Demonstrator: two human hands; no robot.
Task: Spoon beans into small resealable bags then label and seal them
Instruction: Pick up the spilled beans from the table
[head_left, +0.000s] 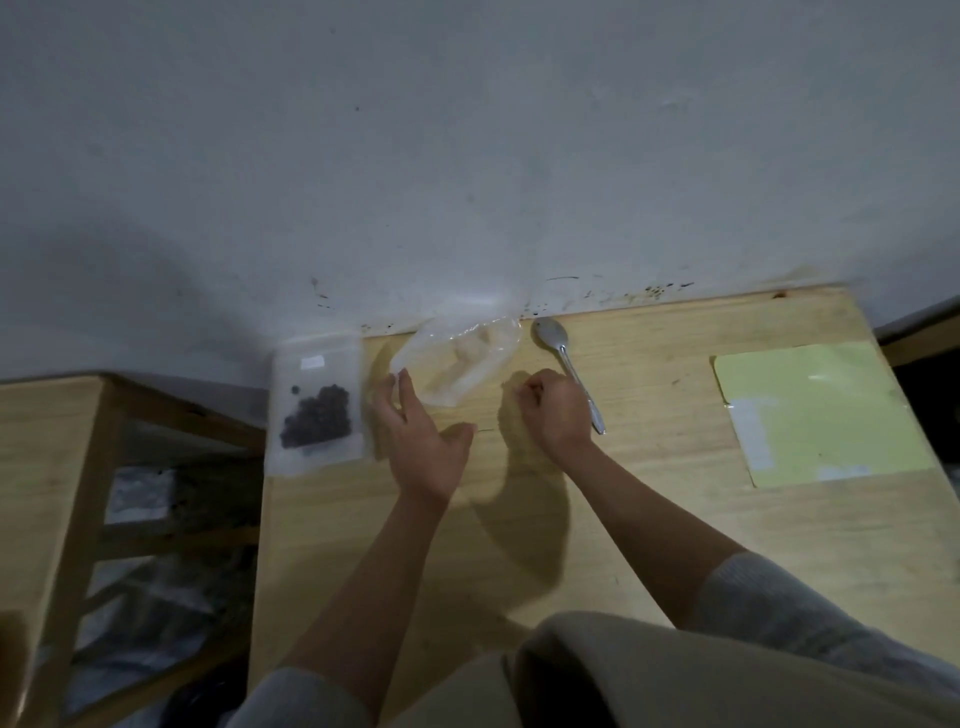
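A small clear bag with dark beans and a white label lies at the wooden table's left edge. A larger clear plastic bag lies near the wall, looking empty. My left hand is spread open between the two bags, its fingertips touching the larger bag's corner. My right hand is curled into a loose fist on the table; anything pinched in it is too small to tell. A metal spoon lies just right of that hand, bowl toward the wall.
A yellow-green sheet with white label strips lies at the table's right side. A grey wall backs the table. A second wooden stand sits to the left, with a gap between.
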